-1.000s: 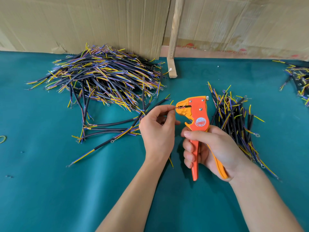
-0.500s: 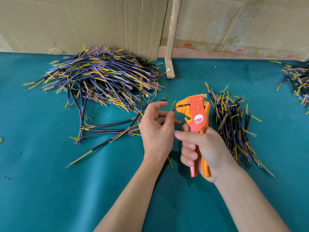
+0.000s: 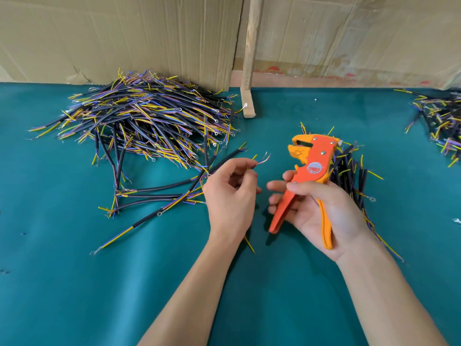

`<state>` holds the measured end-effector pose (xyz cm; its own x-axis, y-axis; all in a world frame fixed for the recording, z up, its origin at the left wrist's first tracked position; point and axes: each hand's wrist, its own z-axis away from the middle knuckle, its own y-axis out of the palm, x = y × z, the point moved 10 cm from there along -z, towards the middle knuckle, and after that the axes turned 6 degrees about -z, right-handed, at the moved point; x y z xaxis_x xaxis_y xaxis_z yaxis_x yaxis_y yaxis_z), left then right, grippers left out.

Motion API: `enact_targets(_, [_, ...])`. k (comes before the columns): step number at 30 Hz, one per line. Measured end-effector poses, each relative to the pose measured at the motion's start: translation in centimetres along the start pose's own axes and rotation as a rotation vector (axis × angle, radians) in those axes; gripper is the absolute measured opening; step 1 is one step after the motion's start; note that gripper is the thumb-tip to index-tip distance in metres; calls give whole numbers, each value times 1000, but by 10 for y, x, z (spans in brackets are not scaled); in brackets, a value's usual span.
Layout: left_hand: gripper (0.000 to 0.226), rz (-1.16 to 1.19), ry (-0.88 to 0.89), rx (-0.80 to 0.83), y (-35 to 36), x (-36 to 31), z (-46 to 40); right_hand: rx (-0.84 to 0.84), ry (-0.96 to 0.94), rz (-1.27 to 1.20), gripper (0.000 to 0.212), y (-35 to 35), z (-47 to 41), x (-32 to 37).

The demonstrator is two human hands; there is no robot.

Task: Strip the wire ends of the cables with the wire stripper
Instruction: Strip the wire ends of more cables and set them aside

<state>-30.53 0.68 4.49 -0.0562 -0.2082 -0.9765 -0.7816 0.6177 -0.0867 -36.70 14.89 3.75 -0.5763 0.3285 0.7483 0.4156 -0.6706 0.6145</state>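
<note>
My right hand (image 3: 321,208) grips the orange wire stripper (image 3: 308,176) by its handles, which are spread apart, jaws pointing up and left. My left hand (image 3: 230,196) pinches a short black cable (image 3: 259,161) whose thin coloured wire ends stick up past the fingertips, a gap away from the stripper's jaws. Most of that cable is hidden under my hand; its tail shows below my wrist. A big heap of black cables (image 3: 147,121) with yellow and blue wire ends lies at the back left. A smaller bundle of cables (image 3: 354,176) lies behind my right hand.
Loose cables (image 3: 154,193) lie on the teal mat (image 3: 99,283) left of my left hand. A third cable pile (image 3: 441,118) sits at the right edge. Cardboard sheets (image 3: 124,33) and a wooden post (image 3: 249,71) wall off the back.
The wire ends were in the stripper's jaws; my right hand squeezed the handles, then let them spread. My left hand has pulled the cable out to the left.
</note>
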Motion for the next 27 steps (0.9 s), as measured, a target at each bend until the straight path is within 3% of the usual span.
enact_targets(4, [19,-70,30,62,7,-5,2,-88,-77,-81,33,-15,-3,11])
enact_targets(12, [20,-200,135,119,15,-17,7,-61,-67,-138,19,-19,-3,12])
enact_targets(16, [20,-238,174,113,14,-22,8,-46,-54,-114,22,-16,-2,12])
enact_targets(27, [20,-201,83,136,14,-14,8,6,-15,-79,17,-8,-2,6])
